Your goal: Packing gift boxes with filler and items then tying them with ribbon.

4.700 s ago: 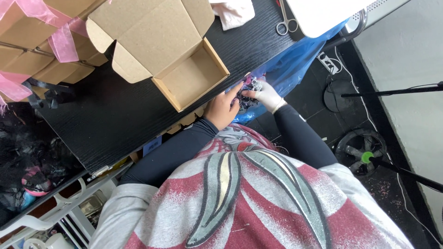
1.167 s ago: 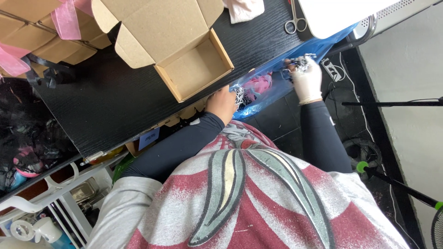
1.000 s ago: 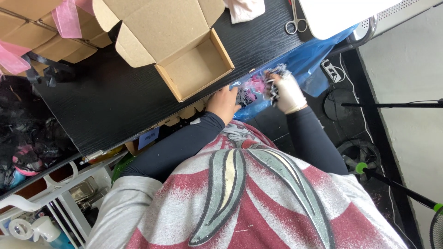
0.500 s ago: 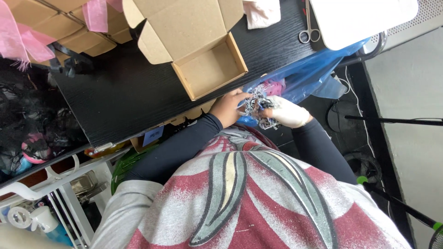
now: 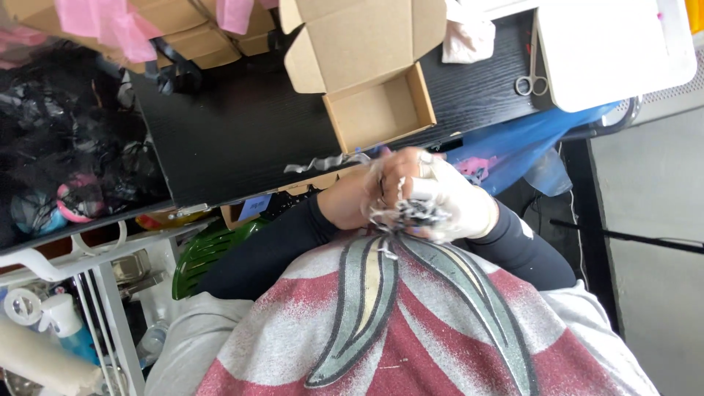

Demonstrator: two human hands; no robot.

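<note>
Grip: both hands closed together on 1 bundle of crinkled black-and-white shredded paper strips (image 5: 407, 213), held close against the chest, just below the near edge of the black wood-grain counter (image 5: 242, 132). Left hand (image 5: 359, 198) is bare and wraps the bundle from 9 o'clock; right hand (image 5: 455, 202), in a pale translucent glove, cups it from 3 o'clock. Fingers are curled tight, with no gap showing between the hands.

Change noted: 1.2 s ago the hands were well apart, the right one out in the blue plastic bag (image 5: 528, 143) at 2 o'clock; now they are joined on the bundle, so the strips have left the bag and sit gathered in both hands.

At 12 o'clock of the hands: open brown cardboard box (image 5: 381, 110), flaps up, nothing visible inside. A few loose strips (image 5: 323, 163) lie on the counter edge at 10 o'clock. Steel scissors (image 5: 532, 73) at 1 o'clock, untouched.
</note>
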